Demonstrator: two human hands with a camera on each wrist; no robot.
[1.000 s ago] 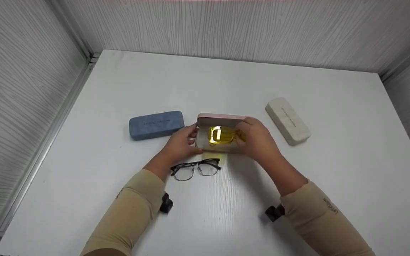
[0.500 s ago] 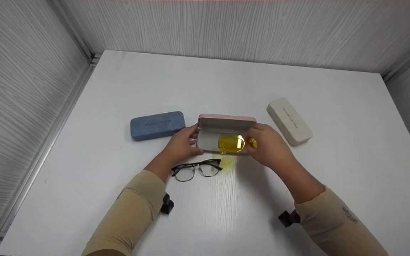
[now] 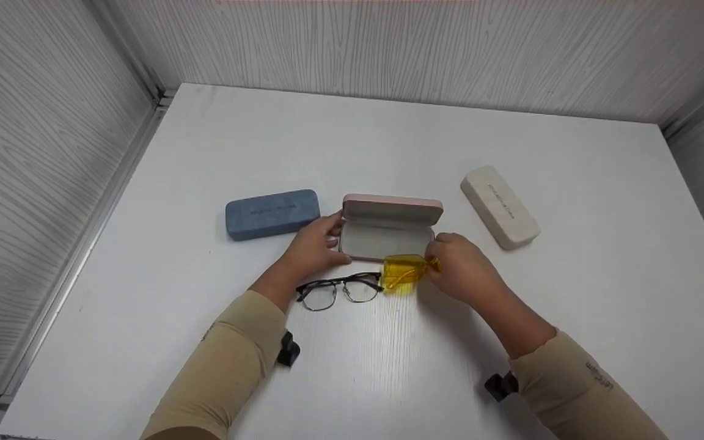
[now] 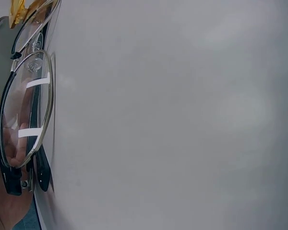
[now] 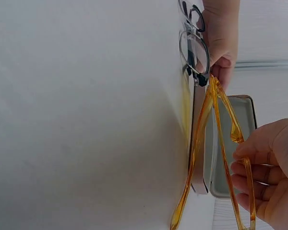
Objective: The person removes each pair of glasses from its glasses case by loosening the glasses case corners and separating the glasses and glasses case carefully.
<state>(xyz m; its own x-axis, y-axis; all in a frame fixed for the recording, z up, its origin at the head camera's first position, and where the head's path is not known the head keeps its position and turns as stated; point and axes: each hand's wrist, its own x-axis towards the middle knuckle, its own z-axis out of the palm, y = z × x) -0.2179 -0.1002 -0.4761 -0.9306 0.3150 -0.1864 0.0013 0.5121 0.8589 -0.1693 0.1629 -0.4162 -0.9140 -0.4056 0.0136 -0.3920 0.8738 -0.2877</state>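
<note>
In the head view a pink glasses case (image 3: 388, 240) with a grey lining stands open mid-table, its lid raised at the back. My left hand (image 3: 312, 247) grips the case's left end, thumb at the front edge and fingers behind. Yellow-lensed glasses (image 3: 402, 272) hang just in front of the case's right half. My right hand (image 3: 462, 266) pinches them at their right side. Seen from the right wrist, their amber temples (image 5: 196, 148) are spread apart, and thumb and fingers (image 5: 247, 143) hold the frame. Black half-rim glasses (image 3: 326, 283) lie before the case, lenses toward me.
A closed blue glasses case (image 3: 272, 214) lies left of the pink one, close to my left hand. At the right, a closed cream glasses case (image 3: 500, 208) lies at a slant. Wood-grain panels (image 3: 388, 49) border the white table (image 3: 352, 134).
My right hand has drawn the yellow glasses out of the pink case, toward me and slightly right, down to beside the black glasses. The left hand has stayed at the case's left end.
</note>
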